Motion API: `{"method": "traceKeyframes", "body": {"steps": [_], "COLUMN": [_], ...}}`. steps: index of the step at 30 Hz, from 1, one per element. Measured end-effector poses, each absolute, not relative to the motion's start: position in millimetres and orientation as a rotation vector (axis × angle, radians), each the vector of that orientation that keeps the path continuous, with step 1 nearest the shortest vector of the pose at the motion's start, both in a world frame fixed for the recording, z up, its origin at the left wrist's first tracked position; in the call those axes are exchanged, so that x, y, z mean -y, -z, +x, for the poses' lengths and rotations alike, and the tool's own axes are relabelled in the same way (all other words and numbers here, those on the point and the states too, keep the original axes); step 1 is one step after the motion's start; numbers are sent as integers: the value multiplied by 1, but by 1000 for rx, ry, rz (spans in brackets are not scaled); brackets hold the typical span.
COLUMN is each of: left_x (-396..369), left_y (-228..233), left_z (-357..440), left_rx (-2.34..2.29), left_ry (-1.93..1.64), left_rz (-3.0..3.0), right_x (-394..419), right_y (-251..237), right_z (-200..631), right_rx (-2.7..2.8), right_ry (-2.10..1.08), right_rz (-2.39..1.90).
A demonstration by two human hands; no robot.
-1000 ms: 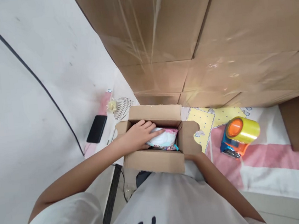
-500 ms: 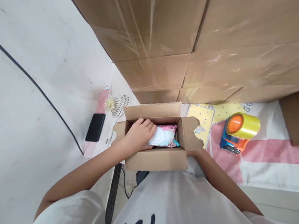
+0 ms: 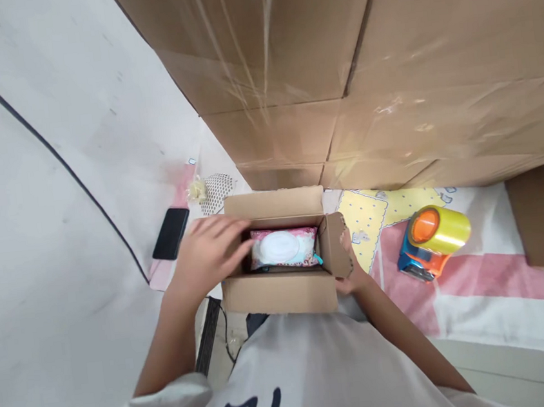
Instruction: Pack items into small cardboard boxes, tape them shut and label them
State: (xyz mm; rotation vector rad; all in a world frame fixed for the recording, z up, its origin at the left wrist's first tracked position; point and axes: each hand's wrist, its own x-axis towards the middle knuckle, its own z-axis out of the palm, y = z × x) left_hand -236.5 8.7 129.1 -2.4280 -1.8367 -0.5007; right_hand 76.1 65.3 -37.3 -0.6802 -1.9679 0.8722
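Your left hand [image 3: 206, 252] has lifted out of the cardboard box [image 3: 281, 290], fingers loose and spread over its left flap; the wipes pack [image 3: 284, 249] lies flat inside. Your right hand [image 3: 352, 271] grips the right flap [image 3: 336, 248]. Tugging that flap could tip the box.

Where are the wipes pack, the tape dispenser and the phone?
wipes pack [image 3: 284, 247], head view, on its white round lid.
tape dispenser [image 3: 442, 229], head view, on the yellow tape roll.
phone [image 3: 171, 233], head view, on its dark face.
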Motion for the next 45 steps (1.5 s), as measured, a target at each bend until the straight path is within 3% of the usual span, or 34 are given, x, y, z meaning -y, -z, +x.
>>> {"method": "traceKeyframes", "body": {"steps": [4,8,13,17,25,33,40,45], "left_x": [41,77,75,65,76,66,71,69], "left_y": [-82,-45,-57,-71,-96,-108,-108,-105], "left_z": [-257,-248,-242,-252,-242,-233,-227,-222], "left_rx": [2282,2302,1992,1778,1577,1692,1565,1612], "left_ry": [1297,1539,1327,1281,998,814,570,831], "left_rz": [-1673,-1822,-2561,-2787,-2702,-2432,-2697,-2544], "right_x": [-70,-71,-67,-68,-84,-80,-78,-77], "right_y": [16,-7,-24,-23,-31,-25,-23,-20], "right_z": [75,72,61,53,66,65,62,59], "right_rx": [1957,1936,1800,1654,2005,1942,1917,1844], "right_ry": [-805,-906,-1095,-1121,-759,-788,-783,-831], "right_rz": [-499,-486,-713,-706,-639,-652,-692,-648]}}
